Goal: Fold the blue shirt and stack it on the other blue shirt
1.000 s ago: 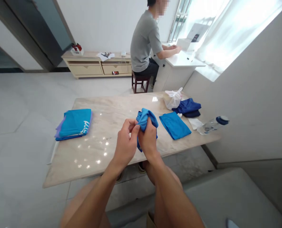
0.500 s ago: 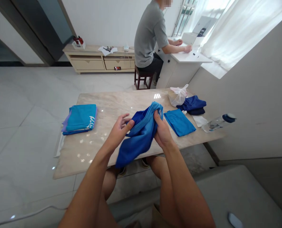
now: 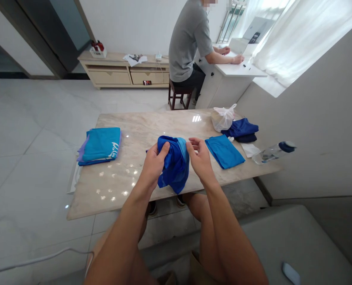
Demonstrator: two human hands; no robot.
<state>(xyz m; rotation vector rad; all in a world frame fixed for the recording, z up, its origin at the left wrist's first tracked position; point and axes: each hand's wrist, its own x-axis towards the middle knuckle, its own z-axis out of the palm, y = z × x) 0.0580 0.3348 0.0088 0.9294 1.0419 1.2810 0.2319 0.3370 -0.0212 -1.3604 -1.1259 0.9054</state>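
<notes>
One soft, lightweight blue garment point(image 3: 174, 166) sits bunched over the marble worktop point(image 3: 88, 202), the fingers of the left hand point(image 3: 153, 168) closed around it, the right hand point(image 3: 201, 158) open with fingers spread just beside it, its limp folds looking easiest to pinch at the gathered top

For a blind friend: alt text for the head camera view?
A left hand grips a crumpled blue garment over a marble table, the right hand open beside it. Folded blue cloths lie nearby; a person sits at a desk beyond.
</notes>
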